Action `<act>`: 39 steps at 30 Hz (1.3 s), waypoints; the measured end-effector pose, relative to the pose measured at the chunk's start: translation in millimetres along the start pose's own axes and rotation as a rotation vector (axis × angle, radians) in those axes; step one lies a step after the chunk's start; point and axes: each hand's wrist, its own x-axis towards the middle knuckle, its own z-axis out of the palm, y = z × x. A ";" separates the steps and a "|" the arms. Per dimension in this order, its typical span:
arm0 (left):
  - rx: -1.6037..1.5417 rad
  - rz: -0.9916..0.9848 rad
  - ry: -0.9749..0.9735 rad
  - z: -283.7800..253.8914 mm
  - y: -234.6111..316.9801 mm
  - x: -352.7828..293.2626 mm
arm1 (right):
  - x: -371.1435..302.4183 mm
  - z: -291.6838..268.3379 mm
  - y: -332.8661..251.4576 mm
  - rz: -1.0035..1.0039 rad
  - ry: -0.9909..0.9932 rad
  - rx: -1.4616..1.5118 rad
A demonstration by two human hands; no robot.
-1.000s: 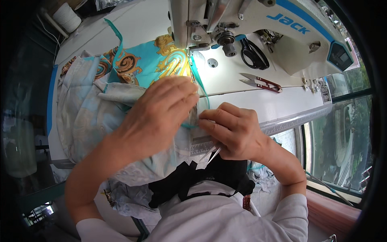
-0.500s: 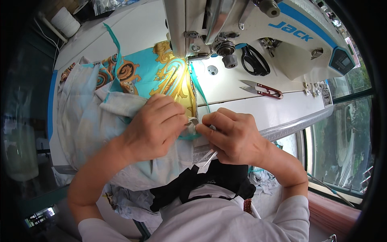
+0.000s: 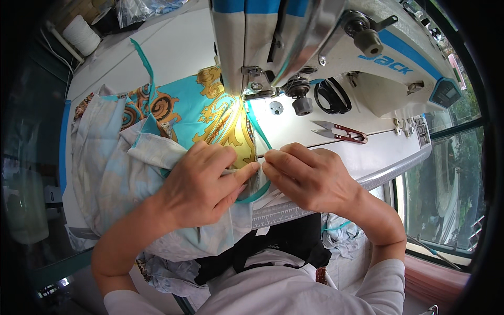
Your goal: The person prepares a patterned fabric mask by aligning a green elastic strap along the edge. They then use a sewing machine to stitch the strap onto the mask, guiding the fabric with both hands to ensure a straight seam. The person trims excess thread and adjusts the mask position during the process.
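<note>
Scroll-printed fabric is spread on the table, its edge pinched by the left hand; the right hand's fingertips are drawn together, their hold hidden. Teal trim hangs partly loose, seemingly unattached there, below the sewing machine.

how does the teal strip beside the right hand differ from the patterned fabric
The teal strip is narrow; the patterned fabric is broad. The strip is plain, while the fabric carries gold scrollwork. The strip curves, whereas the fabric's printed part lies flatter. Both show blue-green.
</note>
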 end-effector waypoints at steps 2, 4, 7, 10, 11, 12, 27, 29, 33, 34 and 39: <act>0.020 0.014 0.032 1.6 0.1 0.8 | -0.7 4.1 2.5 -0.004 0.093 0.002; 0.043 0.021 0.046 1.4 0.8 1.8 | -3.5 13.6 4.9 0.003 0.233 -0.006; 0.070 0.035 0.046 -2.6 2.6 5.2 | -2.0 21.0 -0.4 0.026 0.288 0.055; 0.057 0.047 0.044 -5.0 3.2 7.6 | 2.5 23.3 -3.7 0.027 0.259 0.148; 0.042 0.036 0.031 -4.2 3.3 5.1 | 2.2 23.1 -4.2 0.027 0.243 0.144; 0.028 0.026 0.017 -3.5 3.7 4.0 | 1.6 22.9 -4.8 0.027 0.227 0.140; -0.041 0.036 0.036 -1.0 1.7 6.1 | 4.1 17.2 -1.7 0.105 0.136 0.178; -0.038 0.038 0.022 -2.6 2.3 6.3 | 4.7 12.5 5.3 0.127 0.093 0.163; -0.041 0.038 0.014 -4.0 2.2 6.0 | 8.3 14.1 27.9 0.121 0.012 0.089; -0.040 0.043 0.015 -3.6 1.5 5.7 | 9.1 15.4 31.1 0.110 -0.001 0.085; -0.040 0.045 0.023 -1.4 0.3 5.9 | 7.3 19.6 32.4 0.117 -0.024 0.082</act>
